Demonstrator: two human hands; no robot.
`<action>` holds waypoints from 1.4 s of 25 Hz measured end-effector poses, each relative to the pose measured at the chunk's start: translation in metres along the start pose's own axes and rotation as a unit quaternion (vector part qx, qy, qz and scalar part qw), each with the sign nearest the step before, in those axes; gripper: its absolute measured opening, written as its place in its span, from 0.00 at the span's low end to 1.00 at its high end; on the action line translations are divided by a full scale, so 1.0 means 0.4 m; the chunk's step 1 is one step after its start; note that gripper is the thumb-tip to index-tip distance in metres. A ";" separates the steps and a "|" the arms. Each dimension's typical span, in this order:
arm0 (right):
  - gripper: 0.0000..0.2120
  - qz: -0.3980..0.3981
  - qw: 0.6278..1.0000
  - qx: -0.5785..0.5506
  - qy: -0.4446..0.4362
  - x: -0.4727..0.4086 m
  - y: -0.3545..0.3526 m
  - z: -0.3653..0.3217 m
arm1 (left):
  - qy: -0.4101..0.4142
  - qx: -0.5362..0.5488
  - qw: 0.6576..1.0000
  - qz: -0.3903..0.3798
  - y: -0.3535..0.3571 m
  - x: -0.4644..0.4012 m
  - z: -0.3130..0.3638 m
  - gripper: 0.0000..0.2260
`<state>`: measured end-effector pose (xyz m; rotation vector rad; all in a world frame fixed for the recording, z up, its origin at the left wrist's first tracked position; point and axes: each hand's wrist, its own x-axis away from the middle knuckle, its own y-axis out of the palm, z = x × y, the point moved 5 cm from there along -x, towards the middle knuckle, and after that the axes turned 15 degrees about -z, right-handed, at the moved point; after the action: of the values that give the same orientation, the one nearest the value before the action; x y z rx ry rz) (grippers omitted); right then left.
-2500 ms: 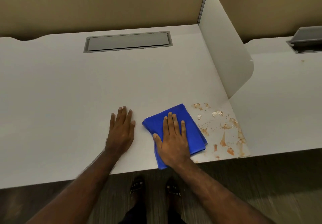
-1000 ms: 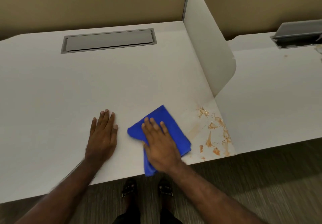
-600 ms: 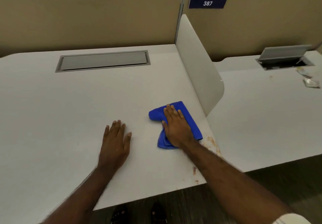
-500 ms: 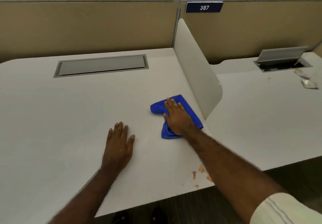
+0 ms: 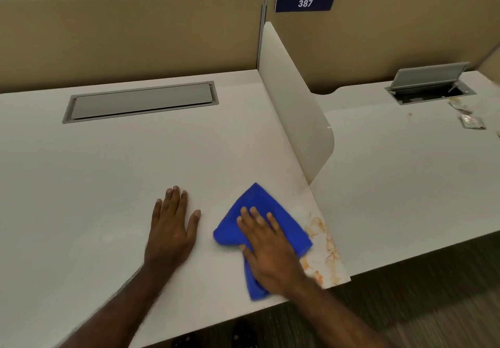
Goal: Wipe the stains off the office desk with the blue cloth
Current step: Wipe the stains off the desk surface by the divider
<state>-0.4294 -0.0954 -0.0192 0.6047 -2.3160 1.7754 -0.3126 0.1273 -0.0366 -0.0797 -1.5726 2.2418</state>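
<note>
- My right hand [image 5: 270, 250] lies flat, fingers straight, pressing the blue cloth [image 5: 259, 212] onto the bench [image 5: 108, 172] near its front edge.
- Orange stains [image 5: 324, 253] just right of the cloth — by the bench's rt edge.
- My left hand [image 5: 171, 228] rests flat, open, on the bench — holding nothing.

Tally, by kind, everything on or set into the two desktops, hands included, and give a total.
Bare hands: 2, left hand, right hand
Folded blue cloth: 1
Grey rectangular cable hatches: 2, closed, open
Crumpled silvery wrappers: 2
Total: 7
</note>
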 end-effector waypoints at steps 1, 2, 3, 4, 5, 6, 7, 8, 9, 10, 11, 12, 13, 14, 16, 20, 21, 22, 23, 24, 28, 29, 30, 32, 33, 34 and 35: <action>0.31 0.005 1.000 0.006 -0.010 0.023 0.025 -0.044 | 0.000 0.003 1.000 0.000 0.002 -0.001 -0.003 0.35; 0.31 0.013 1.000 0.016 -0.017 0.041 0.040 -0.073 | 0.000 0.006 1.000 -0.001 0.004 -0.002 -0.004 0.35; 0.31 0.019 0.999 0.028 -0.018 0.048 0.047 -0.085 | 0.000 0.006 1.000 -0.004 0.006 -0.004 -0.005 0.36; 0.31 0.018 0.999 0.032 -0.016 0.045 0.045 -0.080 | -0.001 0.005 1.000 -0.006 0.008 -0.003 -0.005 0.35; 0.31 0.021 0.999 0.030 -0.012 0.030 0.030 -0.064 | -0.001 0.002 1.000 -0.003 0.007 -0.003 -0.004 0.35; 0.31 0.024 0.999 0.024 0.001 0.007 0.010 -0.041 | -0.002 -0.001 1.000 -0.001 0.006 -0.001 -0.005 0.35; 0.30 0.027 0.999 0.009 0.026 -0.024 -0.014 -0.010 | -0.004 -0.004 1.000 0.000 0.003 0.001 -0.003 0.34; 0.30 0.035 0.997 -0.012 0.061 -0.064 -0.043 0.027 | -0.005 -0.004 1.000 -0.002 0.001 0.002 -0.001 0.34; 0.30 0.048 0.994 -0.029 0.096 -0.111 -0.076 0.064 | -0.007 -0.003 1.000 -0.006 0.000 0.004 0.001 0.34; 0.29 0.055 0.990 -0.037 0.125 -0.163 -0.112 0.096 | -0.009 -0.003 1.000 -0.008 -0.001 0.004 0.004 0.33; 0.29 0.050 0.987 -0.040 0.147 -0.214 -0.146 0.118 | -0.010 -0.002 1.000 -0.008 -0.001 0.005 0.004 0.33; 0.29 0.038 0.985 -0.040 0.160 -0.260 -0.174 0.131 | -0.011 -0.001 1.000 -0.006 -0.003 0.005 0.005 0.32; 0.29 0.029 0.985 -0.034 0.166 -0.296 -0.192 0.130 | -0.010 0.002 1.000 -0.003 -0.004 0.003 0.006 0.32; 0.29 0.023 0.985 -0.025 0.168 -0.318 -0.197 0.118 | -0.009 0.004 1.000 0.000 -0.005 0.000 0.006 0.32; 0.29 0.020 0.990 -0.016 0.140 -0.315 -0.175 0.058 | -0.008 0.010 1.000 0.001 -0.002 -0.003 0.002 0.32; 0.29 0.008 1.000 -0.010 0.028 -0.138 -0.039 -0.095 | -0.001 0.045 0.999 0.011 -0.001 -0.002 -0.006 0.32; 0.30 0.008 1.000 -0.001 0.015 -0.077 -0.003 -0.117 | -0.001 0.048 0.999 0.016 -0.002 -0.001 -0.006 0.31; 0.30 0.010 1.000 0.011 0.004 -0.017 0.029 -0.128 | -0.002 0.045 0.999 0.017 -0.003 0.000 -0.007 0.31; 0.30 0.010 1.000 0.020 -0.003 0.034 0.053 -0.123 | -0.004 0.040 0.999 0.014 -0.004 0.001 -0.007 0.31; 0.30 0.009 1.000 0.026 -0.008 0.068 0.060 -0.101 | -0.006 0.034 0.999 0.010 -0.002 0.001 -0.005 0.31; 0.29 0.011 0.999 0.013 0.051 0.017 -0.031 0.048 | 0.001 0.003 1.000 0.021 -0.004 0.012 0.003 0.31; 0.28 0.017 0.996 0.003 0.084 -0.024 -0.061 0.072 | 0.002 0.004 1.000 0.016 -0.004 0.015 0.003 0.31; 0.28 0.022 0.993 0.000 0.113 -0.067 -0.084 0.083 | 0.003 0.008 1.000 0.008 -0.002 0.018 0.003 0.31; 0.28 0.024 0.991 0.009 0.134 -0.134 -0.101 0.061 | 0.005 0.019 1.000 -0.001 0.003 0.033 -0.004 0.30; 0.29 0.022 0.992 0.015 0.122 -0.155 -0.099 0.031 | -0.002 0.026 1.000 0.004 0.002 0.046 -0.014 0.30; 0.29 0.021 0.995 0.020 0.098 -0.164 -0.087 -0.010 | -0.018 0.031 0.999 0.023 -0.002 0.067 -0.029 0.29; 0.29 0.021 0.997 0.024 0.064 -0.161 -0.069 -0.060 | -0.035 0.030 0.997 0.055 -0.008 0.093 -0.045 0.28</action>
<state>-0.3627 -0.0644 -0.0114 0.4387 -2.2225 1.8348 -0.3409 0.1573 -0.0337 -0.0718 -1.5710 2.3988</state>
